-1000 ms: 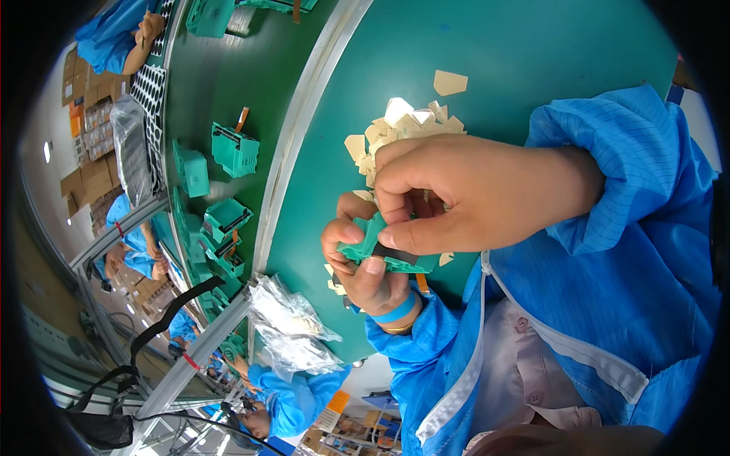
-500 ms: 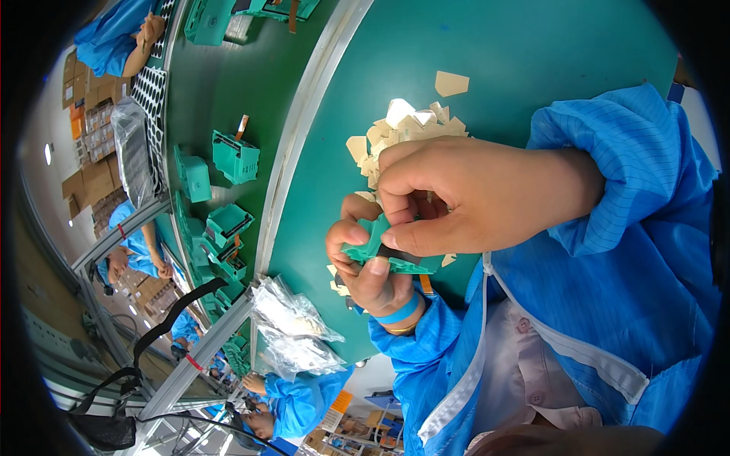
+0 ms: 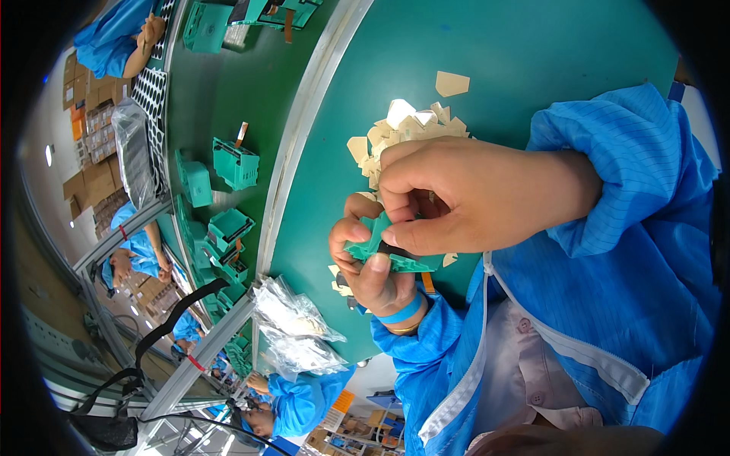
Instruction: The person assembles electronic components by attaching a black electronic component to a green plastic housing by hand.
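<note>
My left hand, with a blue band at the wrist, is closed round a green plastic housing. A dark piece shows inside the housing, and an orange-brown strip hangs from its lower side. Over the housing's open side, my right hand has its thumb and forefinger pinched together against it. Whatever lies between those fingertips is hidden. Just beyond my hands lies a heap of cream-coloured cut pieces, partly covered by the right hand.
One cream piece lies apart on the green table. Clear plastic bags rest at its left edge. Past a metal rail, several green housings sit on a conveyor belt. Co-workers in blue sleeves are farther off.
The green housings on the belt have shifted slightly down the picture. My hands and the housing they hold have barely moved.
</note>
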Tool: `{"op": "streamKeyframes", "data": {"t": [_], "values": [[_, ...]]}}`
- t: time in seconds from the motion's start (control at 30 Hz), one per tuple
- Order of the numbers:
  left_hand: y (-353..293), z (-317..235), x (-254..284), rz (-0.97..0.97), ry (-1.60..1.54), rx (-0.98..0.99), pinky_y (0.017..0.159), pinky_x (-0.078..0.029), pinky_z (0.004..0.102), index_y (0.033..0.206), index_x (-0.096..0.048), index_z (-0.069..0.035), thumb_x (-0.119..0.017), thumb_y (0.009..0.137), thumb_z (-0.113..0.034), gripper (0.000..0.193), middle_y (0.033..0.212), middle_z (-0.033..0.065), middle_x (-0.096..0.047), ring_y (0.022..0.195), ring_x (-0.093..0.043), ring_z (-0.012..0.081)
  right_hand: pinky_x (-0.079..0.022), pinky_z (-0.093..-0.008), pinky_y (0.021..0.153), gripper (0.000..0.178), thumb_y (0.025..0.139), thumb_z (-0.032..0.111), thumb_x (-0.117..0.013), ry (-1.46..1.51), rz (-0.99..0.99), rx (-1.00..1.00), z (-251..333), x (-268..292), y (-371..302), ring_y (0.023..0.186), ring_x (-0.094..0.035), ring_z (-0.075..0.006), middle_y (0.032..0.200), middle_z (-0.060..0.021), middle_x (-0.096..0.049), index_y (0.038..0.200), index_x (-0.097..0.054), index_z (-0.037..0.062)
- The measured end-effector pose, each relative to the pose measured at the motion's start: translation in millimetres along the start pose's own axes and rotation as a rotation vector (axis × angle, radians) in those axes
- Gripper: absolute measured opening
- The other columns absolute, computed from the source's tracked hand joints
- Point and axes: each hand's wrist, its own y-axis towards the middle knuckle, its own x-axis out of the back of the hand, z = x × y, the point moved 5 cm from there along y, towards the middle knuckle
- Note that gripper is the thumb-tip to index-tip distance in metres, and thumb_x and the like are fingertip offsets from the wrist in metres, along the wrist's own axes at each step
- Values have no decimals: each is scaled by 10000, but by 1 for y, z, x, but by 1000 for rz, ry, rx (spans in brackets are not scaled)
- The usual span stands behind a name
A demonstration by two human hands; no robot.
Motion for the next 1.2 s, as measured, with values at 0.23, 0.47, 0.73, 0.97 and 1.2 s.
{"op": "streamKeyframes", "data": {"t": [0.23,0.47,0.73,0.97,1.2], "values": [[0,0,-1,-24,-2,-4,743,-526,316,999,-578,-59,-733,750,-101,296,937,121,-501,839,-577,212,-482,-291,609,185,893,142,-692,28,-1,9,0,2,0,708,-563,-138,854,-61,-547,824,-571,20],[1,-2,2,-29,6,-12,764,-523,334,998,-581,-62,-748,736,-110,315,937,118,-498,844,-575,219,-513,-292,652,145,891,127,-665,32,24,-22,-2,1,0,737,-591,-144,876,-70,-560,853,-583,14],[2,-3,3,-13,22,-8,754,-519,330,995,-580,-61,-753,726,-106,323,934,116,-493,818,-573,217,-513,-293,644,152,886,127,-670,49,47,-67,-3,-1,2,735,-599,-154,878,-73,-553,844,-573,18],[2,-2,4,-8,66,-25,745,-517,328,987,-579,-56,-750,719,-104,322,935,120,-493,821,-571,214,-490,-297,623,140,874,110,-670,15,44,-61,-4,1,1,713,-577,-156,878,-72,-548,845,-568,18],[3,-2,4,-1,83,-48,731,-509,324,979,-584,-57,-745,712,-104,315,920,115,-487,806,-559,209,-485,-299,617,139,870,100,-669,37,58,-132,-6,0,0,707,-571,-155,871,-67,-537,837,-561,20]]}}
